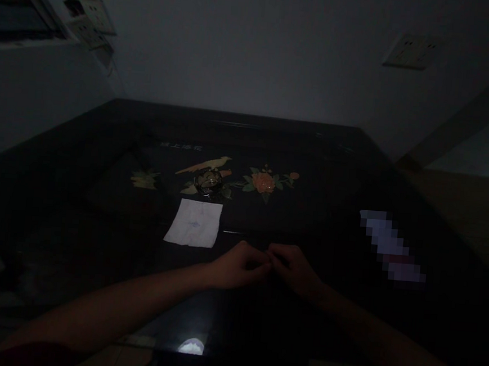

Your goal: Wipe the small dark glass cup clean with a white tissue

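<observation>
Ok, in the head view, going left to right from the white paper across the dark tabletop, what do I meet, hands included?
White paper, left hand, right hand, pale pixelated strip.

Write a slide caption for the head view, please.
Left hand and right hand meet at a dark table near white paper.

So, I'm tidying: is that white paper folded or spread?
Spread, it seems: the white paper lies flat on the table, four corners showing.
</observation>
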Available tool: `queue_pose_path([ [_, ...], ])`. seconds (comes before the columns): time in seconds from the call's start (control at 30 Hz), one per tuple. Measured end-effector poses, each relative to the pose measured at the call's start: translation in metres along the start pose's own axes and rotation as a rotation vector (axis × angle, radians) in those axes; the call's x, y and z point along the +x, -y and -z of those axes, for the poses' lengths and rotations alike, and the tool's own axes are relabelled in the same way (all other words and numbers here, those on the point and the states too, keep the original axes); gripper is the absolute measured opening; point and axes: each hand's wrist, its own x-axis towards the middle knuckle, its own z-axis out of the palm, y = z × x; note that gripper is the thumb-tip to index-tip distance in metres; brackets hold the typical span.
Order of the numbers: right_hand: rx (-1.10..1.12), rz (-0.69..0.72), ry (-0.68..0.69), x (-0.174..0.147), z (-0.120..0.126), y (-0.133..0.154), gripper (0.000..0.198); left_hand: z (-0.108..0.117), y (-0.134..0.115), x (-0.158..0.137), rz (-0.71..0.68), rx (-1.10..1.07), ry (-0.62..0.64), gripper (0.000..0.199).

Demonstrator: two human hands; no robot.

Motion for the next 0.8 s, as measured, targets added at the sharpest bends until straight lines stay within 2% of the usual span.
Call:
queue_pose_path([
  [0.8,-0.003,-0.03,0.004,-0.0003,-0.0001,0.0016,0.027,0.0008,-0.0038,0.0004,-0.018,0.021,-0.009,0.035],
])
